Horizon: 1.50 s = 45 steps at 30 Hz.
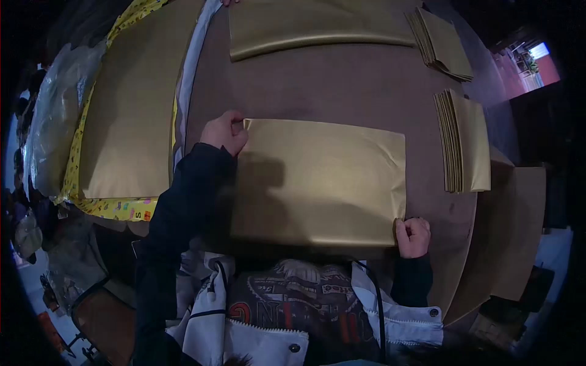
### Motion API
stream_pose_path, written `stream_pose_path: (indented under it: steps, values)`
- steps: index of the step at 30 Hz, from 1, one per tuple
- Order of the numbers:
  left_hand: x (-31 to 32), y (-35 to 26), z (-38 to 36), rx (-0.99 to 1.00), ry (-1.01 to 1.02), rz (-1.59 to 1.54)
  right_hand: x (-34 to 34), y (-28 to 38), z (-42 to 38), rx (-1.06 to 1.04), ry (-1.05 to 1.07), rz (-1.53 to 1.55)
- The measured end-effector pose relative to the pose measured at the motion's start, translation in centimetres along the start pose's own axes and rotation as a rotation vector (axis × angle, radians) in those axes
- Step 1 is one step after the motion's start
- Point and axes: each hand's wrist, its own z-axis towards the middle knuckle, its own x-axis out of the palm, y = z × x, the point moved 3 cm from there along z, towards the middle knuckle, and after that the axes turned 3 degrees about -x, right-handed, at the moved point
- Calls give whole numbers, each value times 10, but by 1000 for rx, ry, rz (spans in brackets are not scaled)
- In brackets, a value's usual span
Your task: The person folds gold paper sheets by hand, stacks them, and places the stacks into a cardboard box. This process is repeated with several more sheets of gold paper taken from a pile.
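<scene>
A folded sheet of gold paper (317, 183) lies flat on the brown table in front of me, with its fold along the near edge. My left hand (226, 132) pinches the sheet's far left corner between thumb and fingers. At the near right corner, my right hand (414, 236) is closed on the paper's edge, its fingers curled under. Light creases run along the sheet's right side. A shadow falls across its left part.
To the left, a broad stack of gold paper (131, 116) sits on yellow printed wrapping (116, 209). Folded gold bundles (464, 143) stand at the right, above an open cardboard box (503, 235). Across the table lies another folded gold sheet (317, 24), near someone's fingertips (229, 2).
</scene>
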Motion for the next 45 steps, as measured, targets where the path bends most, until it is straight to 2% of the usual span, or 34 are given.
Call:
stream_pose_path:
  steps: [9, 19, 22, 25, 27, 28, 30, 31, 33, 34, 35, 37, 38, 43, 45]
  values:
    - [-1, 4, 2, -3, 85, -49, 1, -6, 0, -30, -9, 3]
    - [1, 8, 6, -1, 84, -74, 1, -4, 0, -21, -6, 2]
    - [2, 8, 4, 39, 36, -64, 1, -2, 0, -20, -27, 5]
    - [4, 8, -1, 170, 44, -103, 1, -2, 1, -26, -22, -24]
    - [6, 3, -5, 322, -81, 197, 0, -3, 1, -26, -20, -59]
    - [8, -2, -8, 346, -66, 179, 1, 0, 1, -36, -2, -105]
    - [6, -10, -12, 263, -62, 319, -3, 9, 6, -45, 50, -188]
    - [11, -9, -12, 296, -52, 296, -6, 10, 6, -19, 34, -215]
    - [11, -2, -12, 351, -159, 354, -6, 9, 6, -4, 105, -302]
    - [13, -1, -10, 373, -155, 343, -13, 8, 10, 29, 197, -353]
    - [13, 2, -9, 358, -140, 357, -23, 11, 18, 42, 188, -359]
    - [13, 1, -8, 347, -127, 373, -40, 27, 40, -261, 68, -487]
    - [13, 0, -9, 339, -123, 364, -43, 30, 52, -256, 62, -487]
    - [11, 0, -8, 330, -139, 328, -8, 51, 106, -566, 196, -387]
    - [12, -1, -8, 283, -93, 335, 12, 48, 120, -582, 211, -362]
